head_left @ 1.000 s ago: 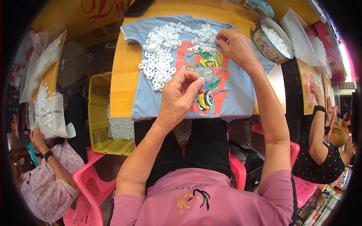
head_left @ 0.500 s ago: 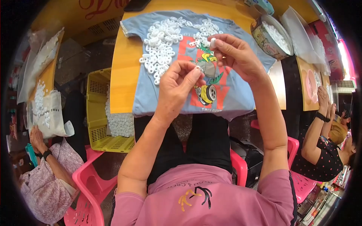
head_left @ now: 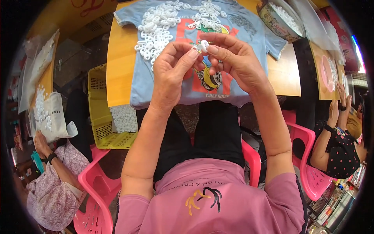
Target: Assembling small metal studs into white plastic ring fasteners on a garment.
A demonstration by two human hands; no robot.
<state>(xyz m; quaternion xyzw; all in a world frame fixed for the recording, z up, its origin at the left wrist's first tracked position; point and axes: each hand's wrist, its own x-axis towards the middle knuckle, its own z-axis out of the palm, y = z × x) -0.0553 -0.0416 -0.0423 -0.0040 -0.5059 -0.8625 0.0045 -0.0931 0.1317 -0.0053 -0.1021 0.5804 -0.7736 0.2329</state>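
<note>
The right hand (head_left: 241,64) pinches a white, oval, two-holed plastic piece (head_left: 205,45) between thumb and index finger, the other fingers curled loosely below. The piece stands on end above the shirt, its long axis running roughly from the person toward the far edge of the table, one rounded end pointing away. The left hand (head_left: 169,74) presses thumb and index finger together on a small pale piece (head_left: 198,48), just beside the white one; its shape and direction are too small to tell, as is whether the two pieces touch.

Below, a light-blue cotton T-shirt (head_left: 150,84) with a colourful cartoon print lies over a yellow-orange wooden table (head_left: 282,80), hem toward the person. On it rest a long heap of white two-holed pieces (head_left: 156,29) at left, a smaller white heap (head_left: 209,15) at the far middle and a scatter of small grey bits (head_left: 242,24) to its right. A round patterned tub (head_left: 270,21) of white pieces stands beyond the right sleeve.

At floor level on the left sits a yellow plastic crate (head_left: 98,117); pink plastic chairs (head_left: 87,179) and seated co-workers (head_left: 54,199) flank the person.
</note>
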